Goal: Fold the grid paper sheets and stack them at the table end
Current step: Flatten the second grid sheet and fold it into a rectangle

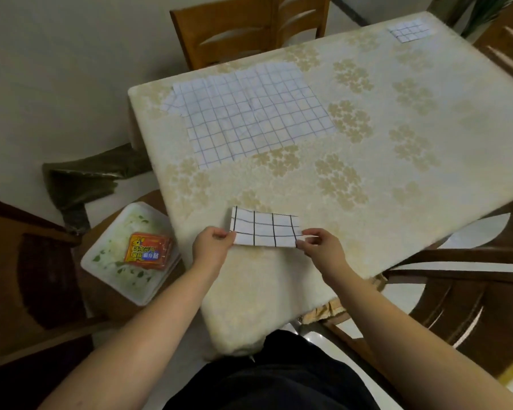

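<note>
Left hand (212,242) and right hand (317,242) pinch the ends of a folded black-lined white grid paper strip (264,230) at the cream floral table's (367,161) 6 o'clock edge. Bare cloth lies toward 1 o'clock. At 9 o'clock, a white leaf-patterned tray (113,261) holds orange packets (148,251).

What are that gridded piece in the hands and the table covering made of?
The folded sheet looks like thin matte paper: it holds a crisp fold, with inked grid lines. The table cover seems a cream cloth, possibly plastic-coated, with a floral pattern; it drapes over the edge.
</note>
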`<move>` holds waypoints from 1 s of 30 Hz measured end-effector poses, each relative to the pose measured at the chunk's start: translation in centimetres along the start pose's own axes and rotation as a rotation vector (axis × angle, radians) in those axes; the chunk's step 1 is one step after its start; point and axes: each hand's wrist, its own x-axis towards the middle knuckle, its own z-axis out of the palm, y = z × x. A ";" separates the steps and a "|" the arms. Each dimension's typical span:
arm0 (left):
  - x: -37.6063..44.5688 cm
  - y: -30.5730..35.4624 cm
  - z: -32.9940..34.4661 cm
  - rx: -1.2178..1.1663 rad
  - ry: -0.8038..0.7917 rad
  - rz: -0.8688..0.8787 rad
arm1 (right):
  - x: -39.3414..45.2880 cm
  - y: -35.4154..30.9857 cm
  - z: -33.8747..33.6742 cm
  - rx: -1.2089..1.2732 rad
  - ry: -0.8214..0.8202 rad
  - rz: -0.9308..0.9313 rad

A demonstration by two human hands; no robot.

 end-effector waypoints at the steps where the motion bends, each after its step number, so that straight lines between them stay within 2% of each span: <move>1: -0.3 -0.9 0.2 0.006 0.000 -0.032 | -0.4 1.0 0.3 -0.009 0.009 0.043; 4: -1.0 -2.7 0.4 -0.029 -0.006 -0.091 | -1.3 2.9 0.8 -0.067 0.031 0.117; 7: -1.2 -3.2 0.3 -0.180 -0.038 -0.173 | -1.6 3.4 0.9 -0.097 0.076 0.110; 11: -0.9 -3.1 0.2 -0.215 -0.105 -0.223 | -0.3 3.6 1.1 0.026 0.130 0.217; 15: -0.3 -2.2 0.1 -0.180 -0.191 -0.250 | 0.8 3.2 1.1 0.188 0.085 0.340; 20: 0.2 -1.3 0.2 -0.072 -0.258 -0.239 | 1.8 2.3 1.1 0.286 0.030 0.458; 27: 0.7 -1.8 0.2 0.173 -0.242 -0.074 | 3.4 1.7 1.3 0.301 -0.064 0.398; 30: 0.6 -1.8 -0.1 0.186 -0.251 -0.053 | 3.7 0.9 0.9 0.295 -0.148 0.384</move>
